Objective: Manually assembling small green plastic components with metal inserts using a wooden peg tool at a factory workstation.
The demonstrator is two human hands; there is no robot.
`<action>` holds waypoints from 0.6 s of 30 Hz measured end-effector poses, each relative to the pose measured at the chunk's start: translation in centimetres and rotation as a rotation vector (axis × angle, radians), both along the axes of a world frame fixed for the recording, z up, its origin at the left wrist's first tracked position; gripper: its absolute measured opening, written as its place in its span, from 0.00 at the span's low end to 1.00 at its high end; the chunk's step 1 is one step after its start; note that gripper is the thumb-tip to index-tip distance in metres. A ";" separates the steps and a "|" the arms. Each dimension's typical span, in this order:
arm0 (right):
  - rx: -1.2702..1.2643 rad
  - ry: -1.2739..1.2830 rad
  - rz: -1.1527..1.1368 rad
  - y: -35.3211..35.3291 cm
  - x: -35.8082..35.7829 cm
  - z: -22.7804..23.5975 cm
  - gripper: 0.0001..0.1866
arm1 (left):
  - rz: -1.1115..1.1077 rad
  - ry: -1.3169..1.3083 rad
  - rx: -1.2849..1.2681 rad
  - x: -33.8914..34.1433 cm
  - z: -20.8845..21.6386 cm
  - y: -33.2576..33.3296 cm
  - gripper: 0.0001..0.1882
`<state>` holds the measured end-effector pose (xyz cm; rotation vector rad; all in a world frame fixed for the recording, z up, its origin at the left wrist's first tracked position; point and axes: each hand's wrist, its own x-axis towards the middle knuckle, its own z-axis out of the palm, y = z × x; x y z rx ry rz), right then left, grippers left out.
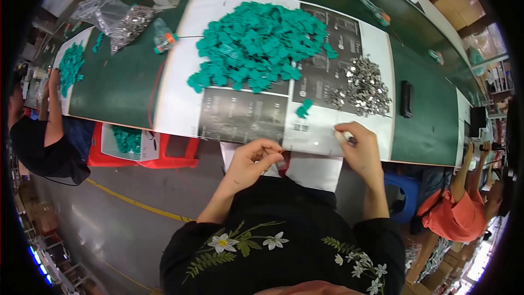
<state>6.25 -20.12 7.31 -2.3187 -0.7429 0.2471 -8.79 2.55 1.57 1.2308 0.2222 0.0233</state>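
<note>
Workshop floor [125,224]: grey, crossed by a yellow line [139,205] on the left.
Green workbench [117,84]: spans the view, curving at its ends.
Flattened cardboard sheet [319,125]: white with black printed panels, lying on the bench before the person.
Neighbours: a co-worker in black [57,155] at far left; another in an orange-red top [456,216] at far right.
Stools: red [185,154] at left, bearing a carton [150,146] of green parts; blue [401,192] at right.
Green heap [256,46]: small plastic parts, piled over the sheet's middle and back.
Clear plastic bag [125,24]: holds metal pieces, left of the sheet.
Metal heap [367,87]: small shiny pieces, right of the green heap.
Right hand [361,150]: by the sheet's front edge, fingers curled around a small dark-and-white object [352,140].
Left hand [254,162]: at the same edge, thumb and forefinger together on a thin reddish piece [282,151], too small to identify.
Black oblong case [406,99]: right of the sheet.
Loose green parts [304,108]: between the green heap and the hands.
</note>
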 end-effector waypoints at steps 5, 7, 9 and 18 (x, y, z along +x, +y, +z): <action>0.105 -0.173 0.071 4.3 0.9 -0.7 0.08 | -0.098 -0.013 0.168 2.2 1.8 -2.2 0.08; 0.095 -0.170 0.041 3.8 2.5 -0.9 0.08 | -0.093 -0.060 0.297 1.7 2.6 -2.2 0.08; 0.076 -0.174 -0.024 2.7 3.8 -1.2 0.09 | -0.095 -0.071 0.355 1.1 2.6 -1.8 0.08; -0.046 -0.203 -0.171 1.1 3.3 -2.0 0.10 | 0.083 0.168 0.146 2.2 1.2 -1.8 0.08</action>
